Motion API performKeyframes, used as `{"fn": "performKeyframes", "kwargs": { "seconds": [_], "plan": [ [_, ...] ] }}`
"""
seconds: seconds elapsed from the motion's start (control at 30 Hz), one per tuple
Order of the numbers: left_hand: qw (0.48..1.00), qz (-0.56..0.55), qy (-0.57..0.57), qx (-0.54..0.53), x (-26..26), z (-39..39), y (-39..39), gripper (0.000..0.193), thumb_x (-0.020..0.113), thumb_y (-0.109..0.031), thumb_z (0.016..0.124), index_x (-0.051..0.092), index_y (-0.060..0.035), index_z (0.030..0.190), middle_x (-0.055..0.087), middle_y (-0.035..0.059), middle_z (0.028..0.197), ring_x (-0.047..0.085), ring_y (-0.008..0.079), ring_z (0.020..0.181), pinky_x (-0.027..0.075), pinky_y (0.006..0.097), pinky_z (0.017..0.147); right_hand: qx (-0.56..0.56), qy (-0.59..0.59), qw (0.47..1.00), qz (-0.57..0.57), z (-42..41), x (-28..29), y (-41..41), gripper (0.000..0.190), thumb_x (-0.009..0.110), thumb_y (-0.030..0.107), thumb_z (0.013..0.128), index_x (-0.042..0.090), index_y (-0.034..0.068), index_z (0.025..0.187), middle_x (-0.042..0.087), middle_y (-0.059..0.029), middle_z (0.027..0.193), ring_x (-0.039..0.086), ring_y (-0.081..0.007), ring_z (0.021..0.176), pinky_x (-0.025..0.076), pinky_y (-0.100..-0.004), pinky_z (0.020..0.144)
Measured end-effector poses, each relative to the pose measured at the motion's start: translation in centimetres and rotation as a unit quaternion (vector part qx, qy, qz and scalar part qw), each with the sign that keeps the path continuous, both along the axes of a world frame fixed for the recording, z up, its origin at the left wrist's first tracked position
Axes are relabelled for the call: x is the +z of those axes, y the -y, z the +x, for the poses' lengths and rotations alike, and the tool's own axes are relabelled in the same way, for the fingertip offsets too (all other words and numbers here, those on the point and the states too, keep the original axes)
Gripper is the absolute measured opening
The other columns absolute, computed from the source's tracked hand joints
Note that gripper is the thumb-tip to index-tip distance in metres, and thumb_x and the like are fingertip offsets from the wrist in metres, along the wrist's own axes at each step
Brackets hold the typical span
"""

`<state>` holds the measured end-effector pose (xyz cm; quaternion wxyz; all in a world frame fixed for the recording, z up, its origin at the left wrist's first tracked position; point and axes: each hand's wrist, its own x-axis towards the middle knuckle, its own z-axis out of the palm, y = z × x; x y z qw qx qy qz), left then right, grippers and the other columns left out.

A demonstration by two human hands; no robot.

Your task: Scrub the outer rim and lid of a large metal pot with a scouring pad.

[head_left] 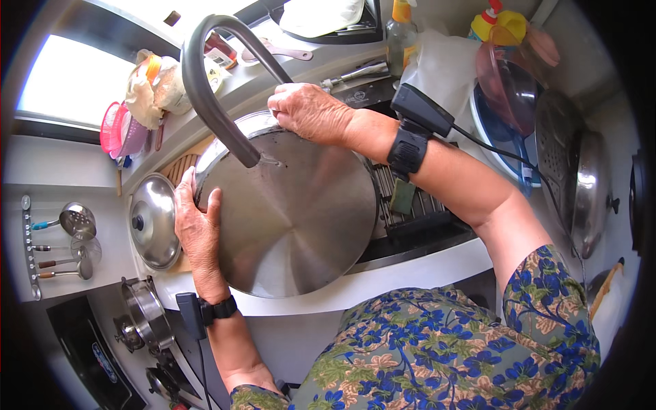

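Observation:
A large round stainless-steel vessel (287,220), seemingly a pot with its flat base facing me, lies tilted over the sink and the white counter edge. Dark marks run along its upper rim. My left hand (199,220) grips its left side, thumb on the base and fingers around the edge. At the far rim, my right hand (312,114) has its fingers curled; a small whitish bit shows by the fingertips, too hidden to name. The gooseneck faucet (197,82) arches over the vessel, its spout above the base, where a wet patch glistens.
Left of the vessel lies a domed metal lid (154,223). A green scouring sponge (403,197) sits on the sink rack (425,205) at right. Beyond are a spray bottle (401,36) and a blue basin (487,123). Ladles (78,220) hang on the left wall.

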<state>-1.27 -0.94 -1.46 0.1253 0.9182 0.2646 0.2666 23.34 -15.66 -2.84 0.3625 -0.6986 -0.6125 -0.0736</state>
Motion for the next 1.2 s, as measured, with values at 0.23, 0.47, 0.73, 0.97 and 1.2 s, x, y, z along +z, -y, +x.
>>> {"fn": "performKeyframes", "kwargs": {
  "seconds": [0.23, 0.47, 0.73, 0.97, 1.2],
  "plan": [
    [1.0, 0.02, -0.014, 0.015, 0.2, -0.3, 0.2, 0.059, 0.067, -0.037, 0.084, 0.05, -0.0077, 0.133, 0.057, 0.0137, 0.124, 0.055, 0.0297, 0.115, 0.043, 0.0388, 0.098, 0.02, -0.054, 0.997, 0.044, 0.3, -2.7, 3.6, 0.008, 0.053, 0.008, 0.085, 0.056, 0.002, 0.082, 0.054, -0.0128, 0.083, 0.056, -0.0327, 0.082, 0.048, -0.0414, 0.076],
    [1.0, 0.018, -0.005, -0.005, 0.1, 0.2, 0.3, 0.059, 0.068, -0.036, 0.084, 0.05, -0.0077, 0.133, 0.057, 0.0142, 0.123, 0.056, 0.0295, 0.114, 0.044, 0.0388, 0.097, 0.008, 0.055, 0.998, 0.018, -0.4, 0.6, -1.7, 0.007, 0.053, 0.009, 0.085, 0.055, 0.003, 0.082, 0.056, -0.0123, 0.083, 0.059, -0.0325, 0.084, 0.049, -0.04, 0.076],
    [1.0, 0.016, -0.022, 0.011, 0.5, -0.6, 0.5, 0.062, 0.066, -0.04, 0.085, 0.049, -0.0073, 0.134, 0.056, 0.0144, 0.124, 0.056, 0.0289, 0.113, 0.044, 0.0386, 0.096, 0.035, 0.023, 0.999, 0.023, 1.5, -1.5, 2.2, 0.009, 0.053, 0.01, 0.086, 0.056, 0.002, 0.083, 0.056, -0.0149, 0.082, 0.06, -0.0345, 0.083, 0.049, -0.0431, 0.076],
    [0.999, 0.031, -0.018, -0.007, 0.0, 0.6, 0.0, 0.062, 0.064, -0.042, 0.085, 0.048, -0.0069, 0.134, 0.056, 0.0151, 0.125, 0.055, 0.0302, 0.115, 0.043, 0.0386, 0.098, 0.035, 0.144, 0.989, -0.007, 0.9, 0.2, -2.6, 0.007, 0.055, 0.01, 0.082, 0.058, 0.003, 0.082, 0.057, -0.0136, 0.086, 0.06, -0.0318, 0.084, 0.051, -0.0389, 0.077],
    [1.0, -0.022, -0.012, 0.012, 0.7, -0.1, 0.7, 0.062, 0.064, -0.041, 0.086, 0.048, -0.0075, 0.135, 0.056, 0.0143, 0.125, 0.054, 0.0299, 0.116, 0.042, 0.0392, 0.099, 0.027, -0.059, 0.992, 0.111, -1.0, -1.9, 3.6, 0.012, 0.06, 0.004, 0.078, 0.057, 0.003, 0.09, 0.054, -0.0125, 0.092, 0.053, -0.0327, 0.091, 0.045, -0.0406, 0.084]
  ]
}}
